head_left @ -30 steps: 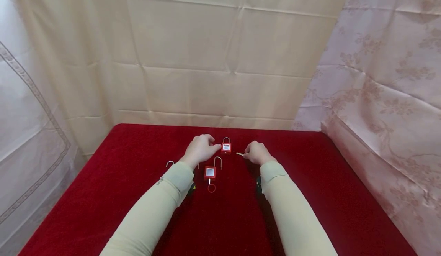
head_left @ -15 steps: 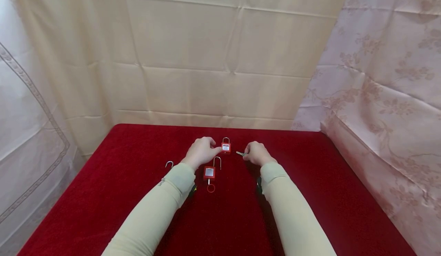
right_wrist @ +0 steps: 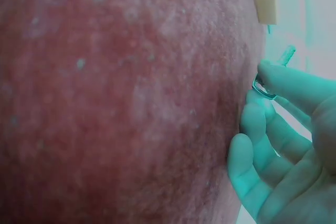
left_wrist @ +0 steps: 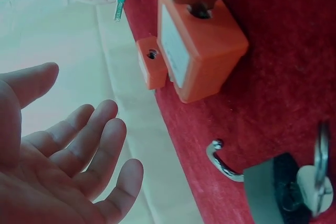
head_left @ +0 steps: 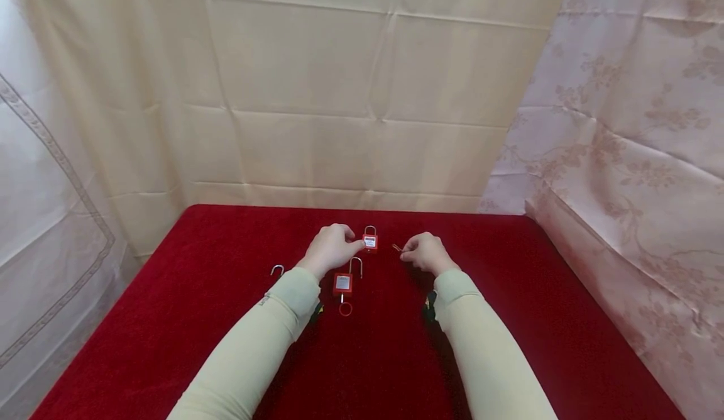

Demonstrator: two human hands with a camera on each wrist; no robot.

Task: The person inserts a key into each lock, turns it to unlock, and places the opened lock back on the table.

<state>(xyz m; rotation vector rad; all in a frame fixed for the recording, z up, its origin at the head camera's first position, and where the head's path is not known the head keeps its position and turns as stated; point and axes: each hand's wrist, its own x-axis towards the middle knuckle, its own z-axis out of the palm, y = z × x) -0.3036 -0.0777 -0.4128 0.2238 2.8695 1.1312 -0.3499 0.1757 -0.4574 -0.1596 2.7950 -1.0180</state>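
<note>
In the head view, a red padlock (head_left: 370, 242) with a white label lies at the far middle of the table, its shackle looped into the body. My left hand (head_left: 330, 248) is just left of it; the left wrist view shows the fingers relaxed and apart, around nothing. On the other side, my right hand (head_left: 423, 252) pinches a small key (head_left: 397, 248) between thumb and fingers, clear of that padlock. Nearer lies a second red padlock (head_left: 342, 283), shackle raised out on one side, a key with a red ring (head_left: 345, 309) in its bottom.
A third shackle (head_left: 277, 270) pokes out beside the left sleeve, which hides its body; the left wrist view has a dark padlock (left_wrist: 262, 187) with a key there. Red cloth covers the table (head_left: 384, 357). Beige curtain (head_left: 305, 93) hangs behind, patterned cloth (head_left: 639, 124) at the right.
My right hand has shifted slightly right and turned the key, so its tip now angles up and left. The left hand has stayed almost still beside the far padlock.
</note>
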